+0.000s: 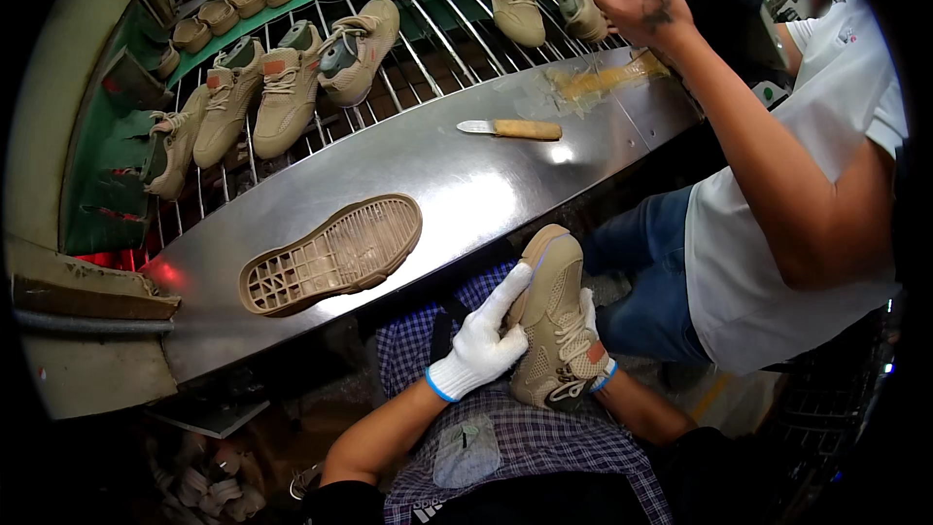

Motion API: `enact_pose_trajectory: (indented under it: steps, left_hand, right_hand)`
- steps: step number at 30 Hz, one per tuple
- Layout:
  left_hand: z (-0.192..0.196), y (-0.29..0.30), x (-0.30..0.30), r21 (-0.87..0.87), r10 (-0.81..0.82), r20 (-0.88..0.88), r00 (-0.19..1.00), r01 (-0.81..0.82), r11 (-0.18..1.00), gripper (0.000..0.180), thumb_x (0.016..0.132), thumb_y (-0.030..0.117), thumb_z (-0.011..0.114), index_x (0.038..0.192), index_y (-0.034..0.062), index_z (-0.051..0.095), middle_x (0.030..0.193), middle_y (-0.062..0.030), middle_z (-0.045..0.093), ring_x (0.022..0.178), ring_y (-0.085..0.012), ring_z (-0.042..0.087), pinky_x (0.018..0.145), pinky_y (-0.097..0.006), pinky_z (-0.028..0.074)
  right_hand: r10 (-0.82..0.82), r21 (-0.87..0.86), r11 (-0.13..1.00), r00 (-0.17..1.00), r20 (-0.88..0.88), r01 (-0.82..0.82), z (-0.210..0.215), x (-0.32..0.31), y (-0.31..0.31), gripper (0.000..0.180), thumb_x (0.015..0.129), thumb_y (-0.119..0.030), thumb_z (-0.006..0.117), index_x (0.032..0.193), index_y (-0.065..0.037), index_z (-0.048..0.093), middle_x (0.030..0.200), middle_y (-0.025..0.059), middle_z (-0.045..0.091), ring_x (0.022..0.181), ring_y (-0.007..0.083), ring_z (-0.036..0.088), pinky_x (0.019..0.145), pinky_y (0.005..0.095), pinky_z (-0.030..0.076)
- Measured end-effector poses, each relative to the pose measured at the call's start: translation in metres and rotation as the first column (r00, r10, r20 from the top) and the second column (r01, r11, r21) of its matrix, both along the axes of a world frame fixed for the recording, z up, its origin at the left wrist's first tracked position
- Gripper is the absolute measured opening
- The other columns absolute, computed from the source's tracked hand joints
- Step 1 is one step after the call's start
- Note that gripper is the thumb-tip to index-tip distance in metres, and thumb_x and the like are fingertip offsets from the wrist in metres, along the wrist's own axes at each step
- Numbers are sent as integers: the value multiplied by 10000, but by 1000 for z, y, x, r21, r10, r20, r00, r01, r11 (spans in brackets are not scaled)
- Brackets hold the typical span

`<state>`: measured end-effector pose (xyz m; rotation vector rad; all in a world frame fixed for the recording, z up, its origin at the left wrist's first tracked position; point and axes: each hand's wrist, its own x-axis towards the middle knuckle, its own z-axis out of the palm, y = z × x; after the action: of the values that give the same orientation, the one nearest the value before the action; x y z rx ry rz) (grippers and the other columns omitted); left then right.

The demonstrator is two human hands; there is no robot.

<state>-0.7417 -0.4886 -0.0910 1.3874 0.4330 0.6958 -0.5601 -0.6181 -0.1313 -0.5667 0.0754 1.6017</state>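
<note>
While a shoe is held above the lap, a loose sole is laid on the bench

Because the beige shoe [556, 316] is raised in front of the checked apron [554, 447], toe pointed away, its edge is well exposed. It is gripped by the gloved left hand [484, 342], with a finger stretched along the edge toward the toe. Only part of the gloved right hand [589, 313] is shown past the far side; how firmly it is closed cannot be told. The edge, it is judged, is being pressed or checked. Pressure is best spread evenly from toe to heel, with the shoe steadied from the opposite side and the mesh kept from being crushed.

On the shiny metal bench [457, 180], the loose sole [332, 255] is laid with its ribbed face up, and a wooden-handled knife [525, 129] is placed farther off, near a patch of yellowish film [598, 85]. Beyond, more shoes [285, 102] are set on a rack [431, 31] of metal bars. At the right, another shoe [575, 2] is touched by a co-worker's hand [646, 5]. At the left, the metal is tinted by a red glow [167, 274].
</note>
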Motion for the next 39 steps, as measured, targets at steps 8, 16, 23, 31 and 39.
enact_pose_trajectory:
  steps: [8, 16, 23, 31, 39]
  left_hand:
    - [7, -3, -6, 107, 100, 21, 995, -101, 989, 1299, 859, 293, 778, 1634, -70, -199, 1743, -325, 55, 1632, -427, 95, 1324, -492, 126]
    - [121, 113, -49, 274, 125, -337, 933, -30, 961, 890, 848, 301, 890, 1566, -4, 463, 1508, -227, 569, 1364, -300, 587, 1151, -405, 468]
    - [64, 127, -50, -83, -286, -362, 887, 275, 958, 820, 839, 227, 890, 1522, 67, 465, 1387, -116, 586, 1327, -228, 543, 1161, -362, 420]
    - [77, 146, -56, -40, -227, -528, 818, 243, 969, 836, 819, 292, 918, 1487, 47, 479, 1359, -130, 613, 1297, -233, 577, 1129, -381, 461]
    - [80, 147, -78, -84, -188, -565, 803, 171, 982, 824, 855, 377, 872, 1493, 43, 470, 1366, -217, 625, 1287, -309, 617, 1109, -419, 492]
  right_hand:
    - [167, -102, 983, 970, 175, -151, 38, -5, 42, 865, 1062, -731, 392, 1628, -77, 398, 1604, 168, 501, 1430, 318, 532, 1223, 467, 428]
    - [271, -150, 949, 480, 834, -276, 100, -44, 72, 564, 1137, -441, 477, 1444, 27, 545, 1313, 161, 699, 1207, 254, 672, 1038, 368, 531]
    - [347, -396, 842, -196, 917, -366, 163, -29, 13, 671, 970, -332, 672, 1524, -12, 470, 1256, 334, 679, 1122, 486, 700, 1004, 493, 563]
    - [-213, 84, 965, -557, 803, -249, 119, -24, 65, 559, 897, -83, 711, 1423, 40, 568, 1352, 243, 643, 1088, 380, 731, 900, 433, 627]
    - [-375, 99, 858, -482, 792, -505, 113, -24, 162, 426, 962, -118, 687, 1376, -34, 632, 1151, 157, 712, 904, 327, 747, 741, 393, 623]
